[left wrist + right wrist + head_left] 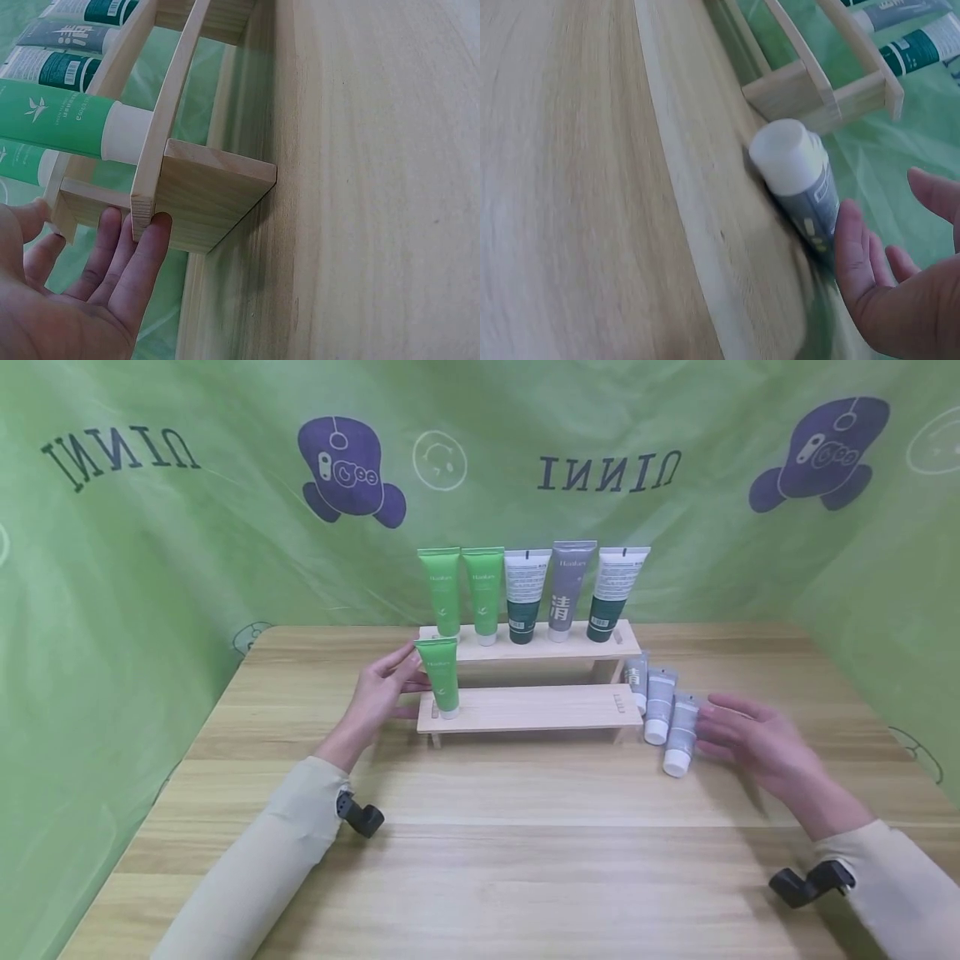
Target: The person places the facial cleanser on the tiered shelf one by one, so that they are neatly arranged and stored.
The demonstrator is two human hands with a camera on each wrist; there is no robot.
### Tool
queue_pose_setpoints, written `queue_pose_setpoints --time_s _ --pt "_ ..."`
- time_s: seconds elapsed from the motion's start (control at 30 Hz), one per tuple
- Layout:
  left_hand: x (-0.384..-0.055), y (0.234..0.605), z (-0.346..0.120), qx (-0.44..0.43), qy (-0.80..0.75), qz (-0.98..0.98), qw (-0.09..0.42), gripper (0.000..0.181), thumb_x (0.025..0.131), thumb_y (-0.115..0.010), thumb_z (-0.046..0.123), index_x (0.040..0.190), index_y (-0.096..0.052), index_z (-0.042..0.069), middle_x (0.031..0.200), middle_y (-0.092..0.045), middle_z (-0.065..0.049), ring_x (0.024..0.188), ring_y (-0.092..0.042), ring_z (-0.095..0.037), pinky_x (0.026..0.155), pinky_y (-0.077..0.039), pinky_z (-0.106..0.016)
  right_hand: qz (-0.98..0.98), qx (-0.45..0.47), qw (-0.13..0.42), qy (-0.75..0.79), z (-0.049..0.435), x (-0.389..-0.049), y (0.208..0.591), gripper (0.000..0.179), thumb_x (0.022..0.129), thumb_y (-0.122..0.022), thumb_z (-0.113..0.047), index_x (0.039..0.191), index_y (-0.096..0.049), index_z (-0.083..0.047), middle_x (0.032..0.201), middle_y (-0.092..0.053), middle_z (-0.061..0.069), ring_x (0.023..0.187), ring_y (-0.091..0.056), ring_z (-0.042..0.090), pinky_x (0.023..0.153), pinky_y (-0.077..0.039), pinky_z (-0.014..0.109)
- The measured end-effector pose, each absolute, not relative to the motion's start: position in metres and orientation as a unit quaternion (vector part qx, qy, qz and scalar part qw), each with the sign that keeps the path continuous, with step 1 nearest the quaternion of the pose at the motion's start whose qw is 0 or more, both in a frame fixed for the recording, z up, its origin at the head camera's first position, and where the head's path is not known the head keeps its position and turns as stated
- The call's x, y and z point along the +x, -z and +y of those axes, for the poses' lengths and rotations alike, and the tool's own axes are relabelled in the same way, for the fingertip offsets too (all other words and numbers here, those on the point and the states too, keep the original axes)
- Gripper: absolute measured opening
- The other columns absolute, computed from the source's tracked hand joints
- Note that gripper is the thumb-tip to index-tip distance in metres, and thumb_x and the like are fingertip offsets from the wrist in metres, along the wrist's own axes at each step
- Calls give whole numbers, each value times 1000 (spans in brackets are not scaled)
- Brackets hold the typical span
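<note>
My left hand (pixel 380 691) is at the left end of a two-tier wooden stand (pixel 525 714), its fingertips at the board's edge in the left wrist view. Close to it a green tube (pixel 441 675) stands cap-down on the lower tier. On the right, my right hand (pixel 753 739) has its fingers extended beside a grey-blue tube (pixel 682 731) with a white cap. That tube lies on the table, along with a second grey-blue tube (pixel 660 706) and a third (pixel 636 677) nearer the stand. In the right wrist view, fingertips (pixel 850 225) overlap the nearest tube.
Along the upper tier (pixel 525 650) stand two green tubes (pixel 483 589), two white-and-dark-green tubes (pixel 617 589) and a purple-grey tube (pixel 570 585). A green printed cloth (pixel 480 510) hangs behind the wooden table (pixel 525 860).
</note>
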State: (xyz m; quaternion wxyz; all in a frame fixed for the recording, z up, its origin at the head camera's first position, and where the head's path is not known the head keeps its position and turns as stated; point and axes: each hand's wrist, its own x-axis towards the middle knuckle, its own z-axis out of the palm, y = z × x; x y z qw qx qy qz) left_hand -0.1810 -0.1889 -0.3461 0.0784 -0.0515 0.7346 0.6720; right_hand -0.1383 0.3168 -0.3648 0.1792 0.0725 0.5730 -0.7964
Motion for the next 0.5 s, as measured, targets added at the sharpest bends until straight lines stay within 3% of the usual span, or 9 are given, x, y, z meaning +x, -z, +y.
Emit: queue_pose_setpoints --time_s 0.1,0.2,0.5 --pt "-181 346 -189 -53 -672 734 79 59 103 -56 41 156 -37 25 123 -65 -23 113 -65 -34 78 -63 -47 578 92 197 786 320 -140 366 71 101 -59 -4 157 -15 -4 105 -72 6 99 -70 21 92 -59 39" --pt "-180 345 -188 -55 -673 733 82 58 103 -56 41 156 -37 25 124 -64 -23 115 -64 -35 79 -63 -48 596 104 206 769 321 -142 367 86 100 -61 -6 156 4 1 101 -72 5 97 -71 20 93 -58 39" --pt "-179 344 -189 -55 -675 731 83 57 103 -55 42 156 -37 27 125 -63 -23 118 -61 -38 81 -62 -50 682 92 183 702 318 -147 373 79 100 -62 -6 150 -6 17 89 -73 3 83 -73 16 79 -63 35"
